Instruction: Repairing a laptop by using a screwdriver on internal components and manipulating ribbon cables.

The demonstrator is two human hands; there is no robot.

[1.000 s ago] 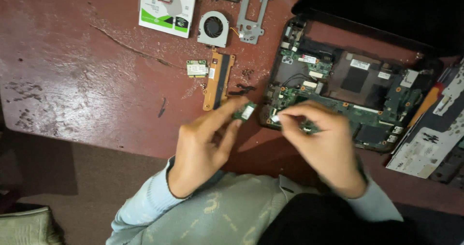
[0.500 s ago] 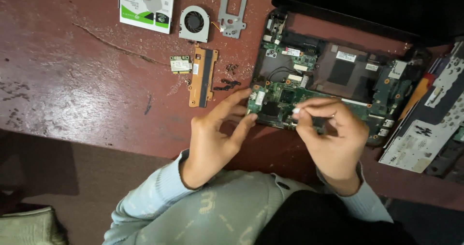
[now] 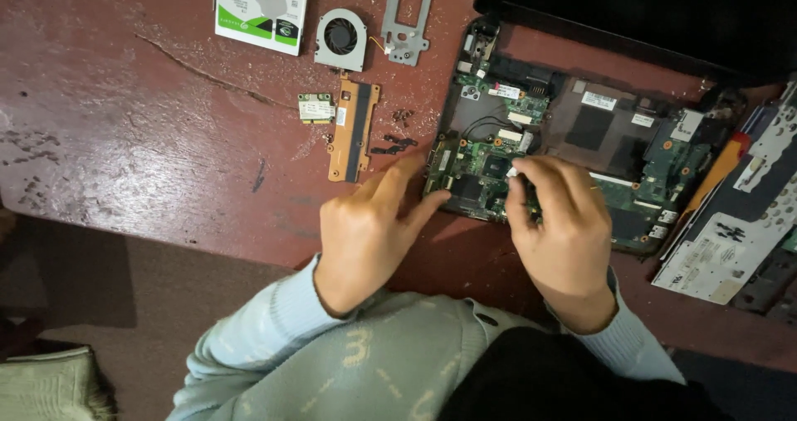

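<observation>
Green motherboard (image 3: 581, 151) laid in opened laptop on red bench (image 3: 124, 139), left hand (image 3: 369, 222) spread with fingertips pressed at board's near-left corner, right hand (image 3: 560, 222) pinched on small white connector (image 3: 512, 172) over the board, fan (image 3: 341, 39) and copper heatsink (image 3: 355, 130) set aside to the left.

two bare hands, left hand (image 3: 365, 238), right hand (image 3: 560, 230); no rings, no gloves, no watch seen. long sleeves pale blue knit (image 3: 274, 330), ribbed cuffs at wrists. faint cream pattern on sweater front. dark garment (image 3: 564, 379) over lap, lower right.
</observation>
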